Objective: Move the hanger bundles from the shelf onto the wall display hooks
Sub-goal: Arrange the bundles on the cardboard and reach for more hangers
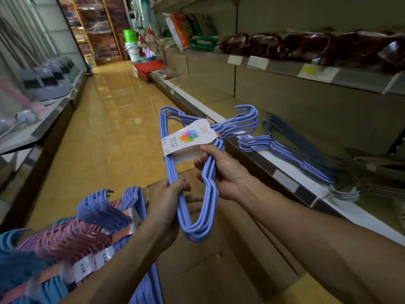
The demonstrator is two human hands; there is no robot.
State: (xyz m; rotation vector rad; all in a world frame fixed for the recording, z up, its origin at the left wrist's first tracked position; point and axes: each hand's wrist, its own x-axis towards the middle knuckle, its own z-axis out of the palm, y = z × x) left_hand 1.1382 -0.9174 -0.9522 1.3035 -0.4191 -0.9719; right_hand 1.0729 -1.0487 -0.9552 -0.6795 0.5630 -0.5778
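Along the aisle at three o'clock, the shelf point(291, 170) carries more hangers point(306, 159). At seven o'clock, pink and blue bundles point(87, 229) hang in a row. Between them we hold a blue hanger bundle point(192, 170) in the air: our right hand point(221, 172) curls around its upper wires below the paper label point(186, 137), our left hand point(173, 200) grips its lower bar.

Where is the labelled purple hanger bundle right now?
The purple hanger bundle is mid-frame, off the shelf, gripped by left hand and right hand.
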